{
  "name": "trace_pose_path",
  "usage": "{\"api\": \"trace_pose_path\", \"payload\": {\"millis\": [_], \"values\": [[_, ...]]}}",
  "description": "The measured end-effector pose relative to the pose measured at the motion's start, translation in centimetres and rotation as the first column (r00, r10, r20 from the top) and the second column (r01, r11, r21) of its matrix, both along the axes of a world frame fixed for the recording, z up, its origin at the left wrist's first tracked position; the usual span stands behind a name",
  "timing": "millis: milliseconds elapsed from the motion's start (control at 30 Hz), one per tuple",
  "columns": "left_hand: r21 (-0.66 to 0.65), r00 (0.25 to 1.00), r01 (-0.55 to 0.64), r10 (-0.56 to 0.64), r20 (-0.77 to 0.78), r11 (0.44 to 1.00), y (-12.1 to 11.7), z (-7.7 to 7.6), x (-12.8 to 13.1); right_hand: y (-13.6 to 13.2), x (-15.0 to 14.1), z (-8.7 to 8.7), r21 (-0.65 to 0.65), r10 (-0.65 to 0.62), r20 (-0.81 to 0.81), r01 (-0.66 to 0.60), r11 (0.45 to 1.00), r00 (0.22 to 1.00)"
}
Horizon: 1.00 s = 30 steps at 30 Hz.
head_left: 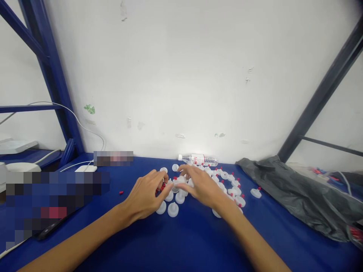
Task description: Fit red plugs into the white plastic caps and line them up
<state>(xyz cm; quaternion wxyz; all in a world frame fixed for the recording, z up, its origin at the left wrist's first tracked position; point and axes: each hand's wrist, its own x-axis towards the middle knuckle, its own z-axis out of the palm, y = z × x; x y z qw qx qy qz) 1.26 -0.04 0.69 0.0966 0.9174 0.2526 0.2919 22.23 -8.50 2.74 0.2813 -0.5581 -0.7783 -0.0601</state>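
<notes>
In the head view, your left hand [147,193] was half curled, with small red caps [162,187] showing between its thumb and fingers; whether it gripped them could not be told. Your right hand [202,186] arched with thumb and fingers parted around white disc-shaped pieces, blurred there, so its hold was unclear too. More white pieces [172,209] lay beneath and between your hands on the blue counter [181,245]; red-tipped ones [240,201] clustered to the right, near a clear bottle [210,160] lying on its side.
</notes>
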Motion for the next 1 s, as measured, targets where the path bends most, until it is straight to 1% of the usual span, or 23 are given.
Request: {"api": "trace_pose_path", "payload": {"millis": [67,133,233,333,400,433,467,500,533,600,667,700,733,767,800,833,867,900,933,967,1000], "values": [[0.001,1.000,0.020,-0.020,-0.013,1.000,-0.2,0.0,0.0,0.0,-1.6,-0.4,0.054,0.074,0.082,-0.079,0.995,0.994],[0.011,0.999,0.027,-0.027,-0.019,1.000,-0.2,0.1,0.0,-0.1,-2.3,-0.6,0.097,0.092,0.112,-0.103,0.990,0.989],[0.051,0.997,0.069,-0.067,-0.050,0.996,0.0,0.2,-0.2,-0.3,-2.5,-0.6,0.134,0.084,0.099,-0.097,0.986,0.992],[0.080,0.988,0.128,-0.120,-0.093,0.989,0.1,0.2,-0.4,-0.4,-2.3,-0.6,0.139,0.094,0.062,-0.102,0.985,0.994],[0.037,0.990,0.133,-0.131,-0.048,0.990,0.0,0.2,-0.1,-0.3,-2.2,-0.7,0.139,0.118,0.018,-0.119,0.983,0.993],[-0.029,0.992,0.125,-0.125,0.009,0.992,-0.2,0.1,0.1,-0.2,-2.2,-0.7,0.148,0.131,0.006,-0.130,0.980,0.991],[-0.126,0.991,0.117,-0.106,0.086,0.985,-0.4,0.1,0.5,-0.1,-2.3,-0.7,0.165,0.137,0.008,-0.137,0.977,0.990],[-0.247,0.982,0.116,-0.075,0.171,0.962,-0.7,0.0,0.9,0.0,-2.4,-0.7,0.188,0.134,0.027,-0.137,0.973,0.991],[-0.379,0.967,0.133,-0.035,0.253,0.916,-0.9,-0.1,1.3,0.1,-2.5,-0.7,0.216,0.120,0.060,-0.131,0.968,0.991],[-0.605,0.930,0.195,0.050,0.364,0.772,-1.2,-0.2,2.0,0.3,-2.6,-0.7,0.272,0.076,0.155,-0.117,0.955,0.985],[-0.748,0.911,0.217,0.146,0.387,0.627,-0.9,-0.2,2.2,0.4,-2.0,-0.7,0.300,0.020,0.237,-0.093,0.950,0.971],[-0.788,0.907,0.205,0.190,0.376,0.581,-0.5,-0.2,2.1,0.5,-1.3,-0.7,0.310,-0.010,0.262,-0.074,0.948,0.965],[-0.812,0.903,0.167,0.243,0.354,0.560,0.1,0.0,1.8,0.5,-0.4,-0.6,0.316,-0.048,0.271,-0.042,0.948,0.961],[-0.803,0.898,0.146,0.263,0.353,0.577,0.8,0.1,1.4,0.6,0.8,-0.5,0.327,-0.099,0.256,0.010,0.945,0.961],[-0.758,0.896,0.109,0.267,0.355,0.643,1.6,0.2,1.0,0.6,2.0,-0.3,0.345,-0.153,0.228,0.066,0.936,0.962],[-0.685,0.893,0.053,0.273,0.359,0.727,2.3,0.3,0.6,0.7,3.3,-0.2,0.338,-0.232,0.183,0.161,0.927,0.955],[-0.585,0.896,-0.014,0.269,0.353,0.811,2.9,0.3,0.2,0.7,4.5,0.0,0.311,-0.317,0.143,0.262,0.914,0.937],[-0.475,0.922,-0.097,0.259,0.288,0.875,3.4,0.2,-0.1,0.8,5.5,0.0,0.252,-0.400,0.111,0.363,0.897,0.910],[-0.371,0.947,-0.172,0.257,0.194,0.913,3.7,0.2,-0.3,1.0,6.3,0.0,0.188,-0.464,0.095,0.442,0.877,0.880],[-0.270,0.961,-0.223,0.258,0.099,0.937,3.9,0.1,-0.4,1.1,6.9,-0.1,0.128,-0.506,0.094,0.494,0.860,0.857],[-0.187,0.965,-0.255,0.261,0.006,0.948,3.9,-0.1,-0.4,1.2,7.3,-0.2,0.076,-0.525,0.101,0.520,0.851,0.845]]}}
